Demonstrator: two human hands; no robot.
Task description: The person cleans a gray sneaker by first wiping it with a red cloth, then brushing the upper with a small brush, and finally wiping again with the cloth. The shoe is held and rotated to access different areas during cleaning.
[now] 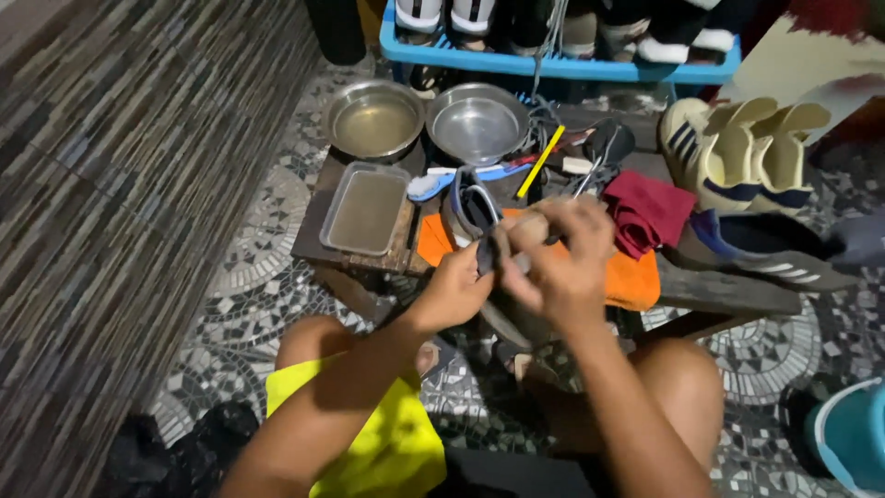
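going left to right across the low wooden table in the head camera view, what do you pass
Rectangular metal tray → blue-handled brush → dark shoe held by left hand and right hand → dark red cloth → pale sneakers.

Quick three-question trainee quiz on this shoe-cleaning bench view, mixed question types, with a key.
1. True or false: both round steel bowls sit beyond the clear rectangular plastic tray.
2. What colour is the flat cloth beneath the hands?
3. What does the left hand grip? A) dark grey shoe B) yellow stick C) dark red folded cloth

Key: 1 true; 2 orange; 3 A. The right hand grips it too.
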